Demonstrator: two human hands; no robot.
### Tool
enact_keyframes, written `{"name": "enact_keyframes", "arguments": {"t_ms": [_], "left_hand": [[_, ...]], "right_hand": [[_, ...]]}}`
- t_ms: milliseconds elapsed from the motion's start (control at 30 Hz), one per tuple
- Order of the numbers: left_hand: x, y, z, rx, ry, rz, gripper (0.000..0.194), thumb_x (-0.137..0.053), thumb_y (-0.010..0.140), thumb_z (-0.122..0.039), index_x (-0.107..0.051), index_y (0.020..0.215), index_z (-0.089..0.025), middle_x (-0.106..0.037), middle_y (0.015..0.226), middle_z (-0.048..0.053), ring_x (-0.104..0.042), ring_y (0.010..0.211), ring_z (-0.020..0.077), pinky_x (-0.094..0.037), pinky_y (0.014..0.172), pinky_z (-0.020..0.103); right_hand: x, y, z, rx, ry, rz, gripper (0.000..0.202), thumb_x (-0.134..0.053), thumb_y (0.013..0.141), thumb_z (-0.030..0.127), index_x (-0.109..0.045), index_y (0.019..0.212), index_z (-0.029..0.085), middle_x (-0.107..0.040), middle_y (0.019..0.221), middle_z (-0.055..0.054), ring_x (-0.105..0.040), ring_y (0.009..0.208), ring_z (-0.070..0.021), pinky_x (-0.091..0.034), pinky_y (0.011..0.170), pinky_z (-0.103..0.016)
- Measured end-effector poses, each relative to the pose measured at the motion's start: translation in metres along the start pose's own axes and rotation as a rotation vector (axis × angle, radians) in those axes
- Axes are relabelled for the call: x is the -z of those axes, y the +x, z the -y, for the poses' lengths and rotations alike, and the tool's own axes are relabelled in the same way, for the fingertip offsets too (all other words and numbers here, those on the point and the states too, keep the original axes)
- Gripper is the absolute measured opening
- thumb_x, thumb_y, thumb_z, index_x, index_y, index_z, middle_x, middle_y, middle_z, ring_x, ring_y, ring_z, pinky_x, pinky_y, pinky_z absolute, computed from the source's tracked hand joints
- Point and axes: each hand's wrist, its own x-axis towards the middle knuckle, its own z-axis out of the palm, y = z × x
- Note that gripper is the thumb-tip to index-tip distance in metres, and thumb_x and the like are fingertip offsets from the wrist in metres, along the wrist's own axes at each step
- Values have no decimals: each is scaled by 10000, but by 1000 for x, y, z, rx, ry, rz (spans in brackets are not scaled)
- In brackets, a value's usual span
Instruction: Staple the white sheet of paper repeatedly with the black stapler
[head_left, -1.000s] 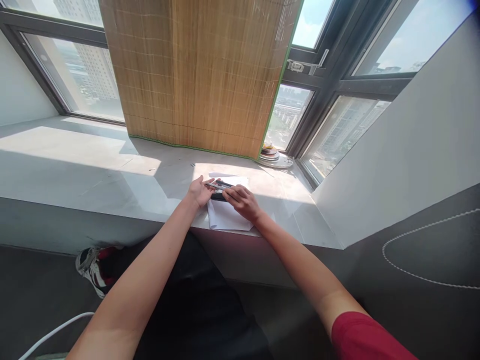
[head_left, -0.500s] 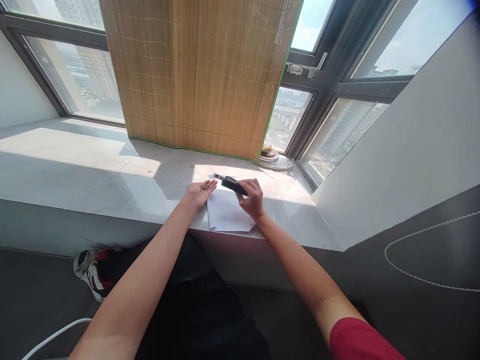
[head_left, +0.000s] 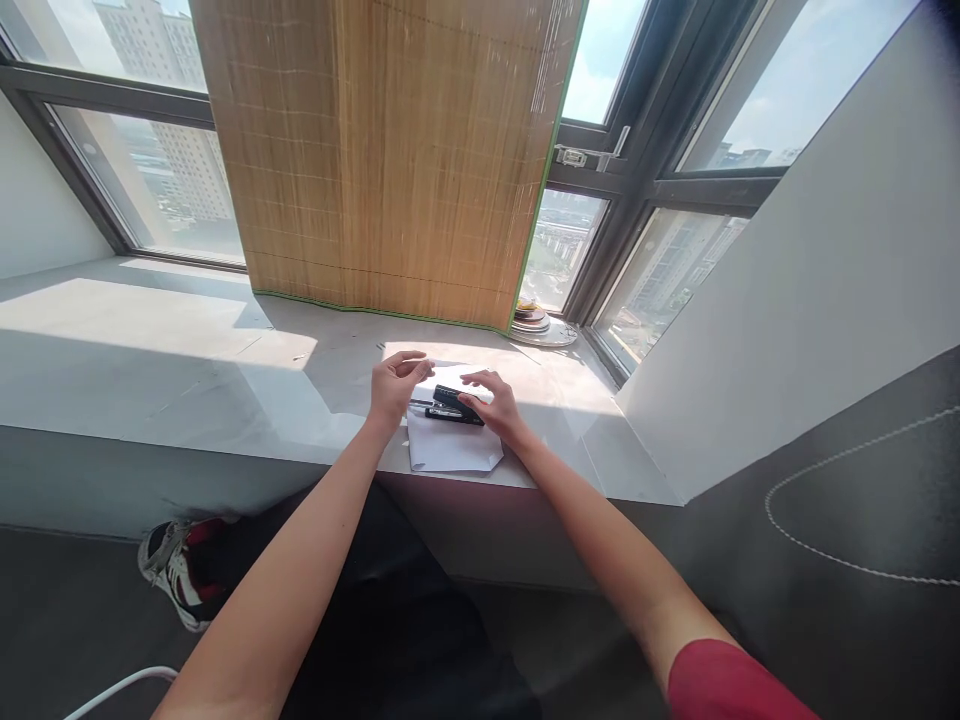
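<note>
A black stapler (head_left: 454,404) lies on folded white paper (head_left: 454,452), its top raised and its metal magazine sticking out on the left. My left hand (head_left: 392,388) is just left of the stapler, thumb and fingers pinched together. What sits between those fingertips is too small to make out. My right hand (head_left: 496,405) hovers at the stapler's right end, fingers spread and thumb close to or touching it; nothing is gripped in that hand.
The paper rests near the front edge of a pale windowsill (head_left: 187,395). Behind it hangs a bamboo blind (head_left: 390,180). A stack of plates (head_left: 536,325) stands in the right corner by the window. A beaded cord (head_left: 795,555) dangles at right.
The stapler, held up by my right hand before, now lies on the paper, released. My left hand has turned from palm up, with a small metallic piece on it, to a pinch.
</note>
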Motion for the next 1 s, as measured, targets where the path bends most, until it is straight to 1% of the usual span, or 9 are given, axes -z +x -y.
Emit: {"name": "enact_keyframes", "arguments": {"t_ms": [100,233,333,433,600,767,867,900,1000], "left_hand": [[-3,-7,-7,-19,108,227,543,-976,744,-500,-793,1135,-171,-843,879,105,-808,797,269,-651,811,413],[-8,-15,-21,-40,164,363,499,-985,742,-445,-801,1131,-192,-831,870,89,-801,840,269,-614,811,366],[-11,-18,-28,-20,177,377,411,-998,737,-385,-817,1058,-202,-806,830,71,-773,811,249,-587,831,353],[-13,-18,-28,21,159,368,367,-1011,718,-350,-809,985,-199,-791,813,67,-758,796,243,-570,819,345],[-13,-18,-25,-27,180,392,449,-986,760,-350,-788,1141,-217,-795,825,53,-772,812,245,-571,826,340],[-13,-20,-27,-38,205,420,446,-962,783,-402,-776,1142,-215,-809,869,67,-777,836,255,-560,805,332],[-13,-15,-25,-93,234,309,260,-860,884,-385,-775,1060,-214,-786,794,49,-761,801,237,-538,822,330],[-11,-9,-23,-113,242,207,174,-782,946,-379,-766,999,-215,-752,720,34,-735,745,219,-528,817,328],[4,20,-5,-97,307,-179,229,-595,1036,-305,-673,833,-234,-588,545,-12,-598,585,192,-475,733,318]], "right_hand": [[0,-3,9,173,-103,-111,353,-775,993,425,-748,1310,272,-796,1241,-91,-692,1130,-295,-534,1033,-469],[-4,-11,14,364,-252,-88,206,-742,1035,366,-765,1228,297,-820,1189,-63,-717,1106,-274,-522,1030,-454],[-6,-13,13,411,-335,-105,87,-693,1061,274,-774,1081,298,-836,1108,-35,-724,1006,-247,-519,984,-439],[-5,-13,13,413,-372,-104,88,-696,1054,264,-766,1094,300,-838,1103,-32,-729,1013,-249,-526,968,-442],[-1,-13,16,414,-362,-158,107,-683,1060,312,-752,1142,298,-825,1233,-57,-731,1069,-271,-552,978,-478],[-1,-13,22,462,-289,-122,138,-638,1078,245,-738,1159,295,-829,1212,-46,-724,1015,-249,-574,954,-459],[6,-4,19,366,-234,-214,103,-649,1070,251,-739,1112,274,-828,1167,-63,-720,1046,-260,-577,963,-465],[10,2,13,304,-229,-266,89,-654,1062,260,-741,1077,267,-827,1153,-70,-714,1057,-268,-576,971,-474],[31,23,-20,49,-243,-385,88,-658,1003,258,-742,981,246,-821,1104,-83,-695,1054,-291,-572,978,-492]]}}
